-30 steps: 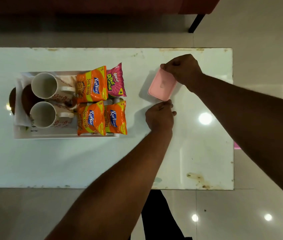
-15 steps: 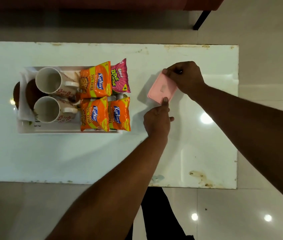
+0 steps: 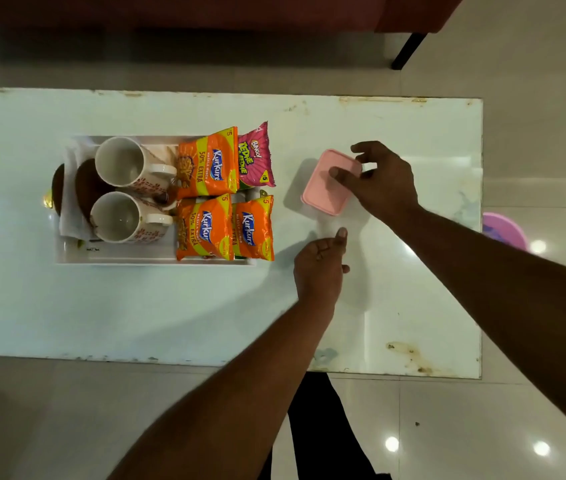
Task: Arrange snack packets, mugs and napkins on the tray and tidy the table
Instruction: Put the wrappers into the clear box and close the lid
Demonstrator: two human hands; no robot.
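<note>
A white tray (image 3: 136,259) on the white table (image 3: 170,306) holds two white patterned mugs (image 3: 120,166) (image 3: 115,216) and a white napkin (image 3: 73,209) at its left end. At its right end lie three orange snack packets (image 3: 207,162) (image 3: 203,228) (image 3: 252,228) and a pink packet (image 3: 255,157). Right of the tray a pink lidded box (image 3: 323,192) rests on the table. My right hand (image 3: 385,183) hovers over it with fingers spread and the thumb on the lid. My left hand (image 3: 319,268) is below the box, loosely curled, touching nothing.
Brown round pieces (image 3: 85,181) lie under the napkin by the mugs. A purple tub (image 3: 503,232) stands on the floor past the table's right edge. A dark furniture leg (image 3: 406,50) stands beyond the far edge. Stains mark the near right corner.
Both hands held the pink box at its ends. The box now lies flat, my left hand has pulled back toward me, and my right hand's fingers have spread.
</note>
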